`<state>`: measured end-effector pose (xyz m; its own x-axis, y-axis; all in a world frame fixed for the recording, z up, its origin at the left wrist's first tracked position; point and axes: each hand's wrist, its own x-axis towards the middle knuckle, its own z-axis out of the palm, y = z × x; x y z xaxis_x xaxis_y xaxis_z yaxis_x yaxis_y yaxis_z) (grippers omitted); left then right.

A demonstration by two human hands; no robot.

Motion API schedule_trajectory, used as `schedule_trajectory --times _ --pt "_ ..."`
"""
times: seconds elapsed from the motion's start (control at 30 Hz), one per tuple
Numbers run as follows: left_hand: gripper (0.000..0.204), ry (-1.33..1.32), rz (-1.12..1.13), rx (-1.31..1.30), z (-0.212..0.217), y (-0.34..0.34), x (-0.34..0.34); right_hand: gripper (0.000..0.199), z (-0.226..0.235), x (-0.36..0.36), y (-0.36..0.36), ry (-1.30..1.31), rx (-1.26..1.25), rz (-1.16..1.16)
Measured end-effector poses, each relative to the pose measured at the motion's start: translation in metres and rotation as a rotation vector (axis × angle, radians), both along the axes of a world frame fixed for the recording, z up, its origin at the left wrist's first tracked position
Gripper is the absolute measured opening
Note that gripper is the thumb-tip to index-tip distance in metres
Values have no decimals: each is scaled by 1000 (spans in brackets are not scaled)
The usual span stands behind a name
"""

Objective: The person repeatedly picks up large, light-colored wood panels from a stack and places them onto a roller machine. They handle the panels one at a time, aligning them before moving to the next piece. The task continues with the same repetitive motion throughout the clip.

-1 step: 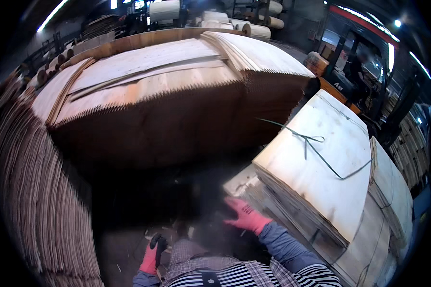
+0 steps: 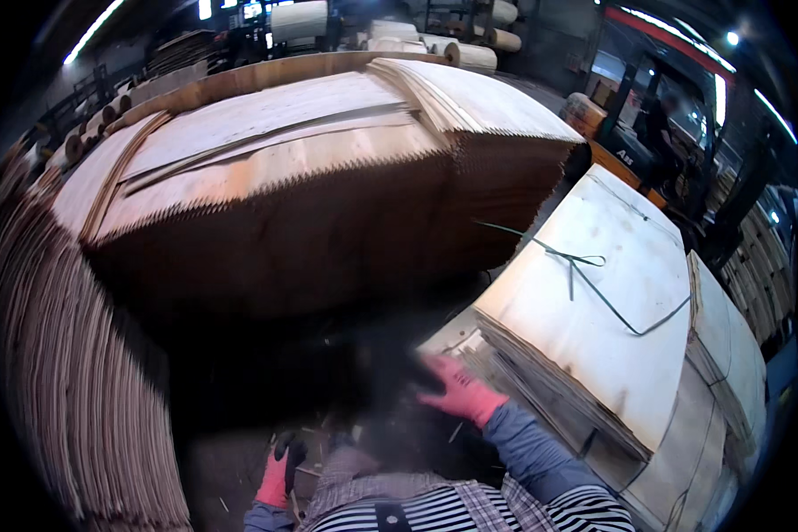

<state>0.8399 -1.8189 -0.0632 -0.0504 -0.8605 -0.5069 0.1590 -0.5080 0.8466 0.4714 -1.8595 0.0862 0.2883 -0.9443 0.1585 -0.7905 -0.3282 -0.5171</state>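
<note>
My right hand point(image 2: 463, 391), in a pink glove with dark fingertips, is held out with fingers and thumb apart. It is nearest the left edge of a tied bundle of pale veneer sheets point(image 2: 594, 293), and nothing shows in its grasp. A green strap point(image 2: 612, 316) crosses that bundle's top. Low in front of my body, my left hand point(image 2: 279, 467) wears a similar glove. Its dark fingers look loosely bent and hold nothing visible. Beyond both hands stands a long, wide stack of veneer point(image 2: 275, 164) with loose strips lying on top.
At the left rises a tall stack of sheets point(image 2: 80, 372) with ragged edges. Another strapped bundle point(image 2: 723, 341) stands at the far right. Behind it a person point(image 2: 661, 133) sits in a forklift point(image 2: 625, 146). Pale rolls point(image 2: 300, 21) lie at the back. Scraps litter the dark floor point(image 2: 226, 470).
My view has shifted slightly. My right hand sits a little farther forward with its fingers spread. My left hand has hardly moved, and the stacks look the same.
</note>
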Motion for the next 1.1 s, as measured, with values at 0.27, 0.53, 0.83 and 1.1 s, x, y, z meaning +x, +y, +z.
schedule_trajectory --times 0.27,0.53,0.83,1.1 --pt "44 7 -286 -434 117 -305 -91 63 39 -52 -231 -82 -358 -375" --pt "46 332 -672 -434 217 -527 -265 75 66 -239 -426 453 -625 -688" --pt "56 296 -653 -415 229 -744 -472 50 80 -364 -568 425 -826 -401" --pt "52 733 -953 -267 243 -801 -526 43 109 -337 -586 394 -485 -179"
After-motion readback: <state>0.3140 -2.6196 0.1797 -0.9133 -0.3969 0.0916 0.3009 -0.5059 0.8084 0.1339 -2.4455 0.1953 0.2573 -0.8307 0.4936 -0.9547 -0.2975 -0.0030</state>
